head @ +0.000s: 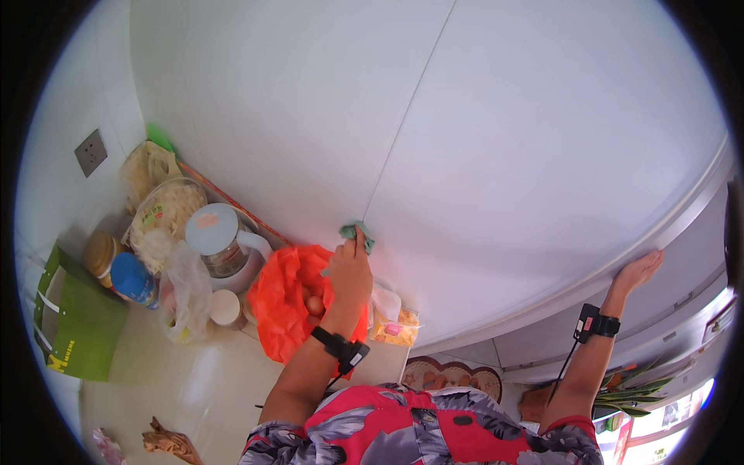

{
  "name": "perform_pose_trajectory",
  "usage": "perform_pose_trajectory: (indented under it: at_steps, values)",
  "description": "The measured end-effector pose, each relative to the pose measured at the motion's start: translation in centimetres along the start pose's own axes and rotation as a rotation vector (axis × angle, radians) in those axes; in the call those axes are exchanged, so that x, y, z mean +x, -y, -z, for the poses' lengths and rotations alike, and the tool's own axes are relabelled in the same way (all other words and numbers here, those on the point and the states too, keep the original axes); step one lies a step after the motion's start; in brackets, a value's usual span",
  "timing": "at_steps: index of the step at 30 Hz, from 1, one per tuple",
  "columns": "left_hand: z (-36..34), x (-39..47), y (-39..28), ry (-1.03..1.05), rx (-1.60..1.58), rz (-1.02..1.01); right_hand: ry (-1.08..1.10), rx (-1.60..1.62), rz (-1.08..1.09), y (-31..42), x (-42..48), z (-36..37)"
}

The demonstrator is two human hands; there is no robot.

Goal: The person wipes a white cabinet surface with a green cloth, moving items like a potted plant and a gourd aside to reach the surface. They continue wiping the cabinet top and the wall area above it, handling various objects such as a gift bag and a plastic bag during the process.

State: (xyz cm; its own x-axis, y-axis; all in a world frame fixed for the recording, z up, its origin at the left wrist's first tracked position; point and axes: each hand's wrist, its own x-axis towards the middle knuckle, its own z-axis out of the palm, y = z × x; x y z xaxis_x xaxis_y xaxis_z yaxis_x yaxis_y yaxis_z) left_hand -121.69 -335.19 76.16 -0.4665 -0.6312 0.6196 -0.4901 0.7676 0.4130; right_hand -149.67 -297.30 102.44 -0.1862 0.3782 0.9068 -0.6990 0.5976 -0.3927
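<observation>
My left hand (pixel 351 273) presses a folded green cloth (pixel 361 235) against the white wall panel (pixel 453 174), close to a thin vertical seam. Just below and left of that hand sits a red plastic bag (pixel 279 302) with several eggs (pixel 314 305) in it. Far to the right, my right hand (pixel 637 272) rests with its palm at the panel's edge and holds no object that I can see. Both wrists wear a black strap with a small device.
On the counter (pixel 203 395) stand an electric kettle (pixel 224 244), a blue-lidded jar (pixel 132 276), a clear plastic bag (pixel 189 296), a tissue pack (pixel 395 328) and a green paper bag (pixel 87 325). A socket (pixel 91 153) is on the left wall. A potted plant (pixel 628 398) stands lower right.
</observation>
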Motion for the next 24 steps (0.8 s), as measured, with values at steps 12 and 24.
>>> perform_pose_trajectory:
  at_steps: [12,24]
  values:
    - [1.0,1.1,0.4,0.001,-0.003,0.077,0.024,0.031,-0.071,1.5,-0.7,-0.2]
    - [3.2,5.1,3.7,-0.258,-0.205,0.298,0.018,0.018,-0.054,0.2,-0.3,0.1]
